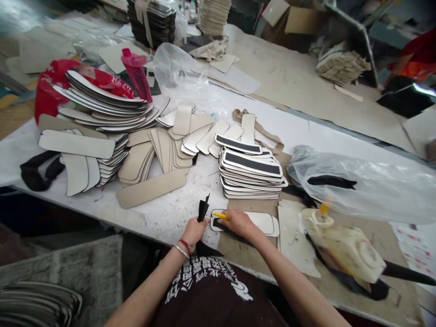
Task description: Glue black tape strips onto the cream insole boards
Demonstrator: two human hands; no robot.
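Note:
My left hand [194,234] is closed around a black strip [203,210], whose free end sticks up above the fingers and whose dark tail hangs towards my lap. A slim yellow tool [221,216] is in the closed fingers of my right hand [241,223]; its exact kind is unclear. Beneath that hand lies a rounded off-white panel [262,220] with a black strip showing at its left end, partly covered by the hand. Just beyond it rises a stack of similar white-edged panels [252,175] with black middles.
Beige panels [151,188] fan out at the left, beside curved panels [109,102] and a pink bottle [138,75]. On the right are a clear plastic bag [368,181] and a stained plastic container [347,245]. The table's front edge runs close to my body.

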